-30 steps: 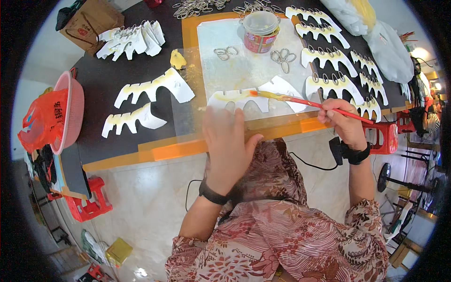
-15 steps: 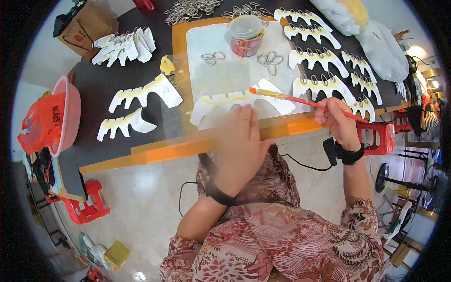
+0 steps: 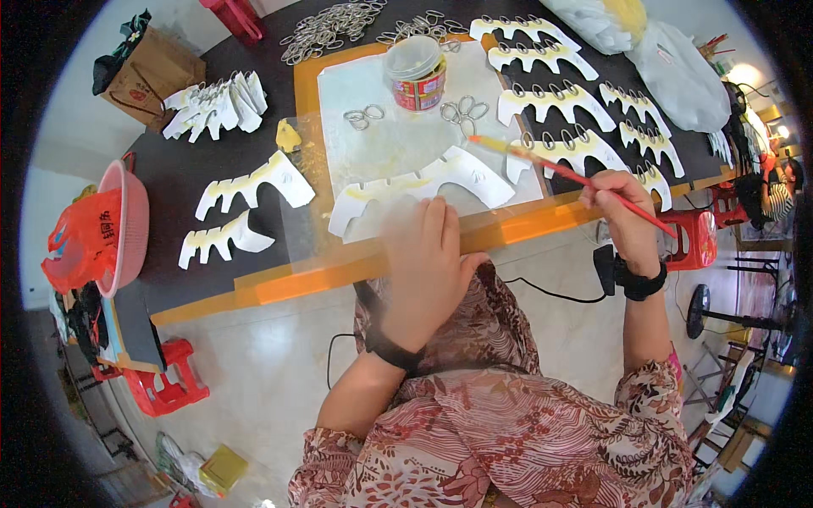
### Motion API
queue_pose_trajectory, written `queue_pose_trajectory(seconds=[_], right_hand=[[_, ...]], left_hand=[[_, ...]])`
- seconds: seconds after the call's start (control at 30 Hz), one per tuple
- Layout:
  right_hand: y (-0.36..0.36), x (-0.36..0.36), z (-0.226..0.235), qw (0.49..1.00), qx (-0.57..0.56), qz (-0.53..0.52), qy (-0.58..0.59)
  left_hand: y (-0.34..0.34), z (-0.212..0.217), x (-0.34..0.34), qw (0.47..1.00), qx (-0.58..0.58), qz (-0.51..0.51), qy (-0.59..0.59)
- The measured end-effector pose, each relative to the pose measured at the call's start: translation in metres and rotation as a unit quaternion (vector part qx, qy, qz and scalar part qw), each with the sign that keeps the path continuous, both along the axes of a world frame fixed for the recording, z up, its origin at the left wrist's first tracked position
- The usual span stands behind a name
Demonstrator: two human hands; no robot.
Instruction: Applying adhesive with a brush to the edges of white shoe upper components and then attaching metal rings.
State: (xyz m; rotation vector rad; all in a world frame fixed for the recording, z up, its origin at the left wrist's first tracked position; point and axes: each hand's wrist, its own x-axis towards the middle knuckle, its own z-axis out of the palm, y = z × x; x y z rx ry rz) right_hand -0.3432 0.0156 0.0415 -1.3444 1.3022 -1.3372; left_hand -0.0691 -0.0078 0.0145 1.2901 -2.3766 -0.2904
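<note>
A white cut-out piece with a notched, yellow-smeared upper edge lies on the pale sheet before me. My left hand lies over its near edge, fingers stretched out and partly smeared by motion; they hold nothing I can see. Pinched in my right hand is a red-handled paintbrush. Its yellowish tip hovers just beyond the piece's upper edge, close to a cluster of metal rings. Farther back stands a tub with a clear upper part. Another small group of rings sits left of it.
Two yellow-edged cut-outs and a yellow lump lie to the left. Behind them is a stack of cut-outs. Several ringed pieces line the right side. A ring pile is at the back; a pink basket stands far left.
The brush tip has left the piece's upper edge and moved right toward the rings. My left hand stays over the piece's near edge. The whole view has shifted slightly.
</note>
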Motion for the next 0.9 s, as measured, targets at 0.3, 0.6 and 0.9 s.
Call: queue_pose_trajectory(seconds=[0.3, 0.6, 0.9], right_hand=[[-0.003, -0.012, 0.019, 0.972, 0.002, -0.080, -0.220], [-0.058, 0.038, 0.061, 0.992, -0.034, -0.082, -0.090], [-0.101, 0.056, 0.062, 0.999, -0.033, 0.010, 0.033]], left_hand=[[-0.023, 0.052, 0.011, 0.991, -0.043, -0.038, 0.124], [-0.188, 0.100, -0.004, 0.991, 0.117, 0.003, -0.059], [-0.230, 0.088, -0.022, 0.981, 0.143, -0.054, -0.120]])
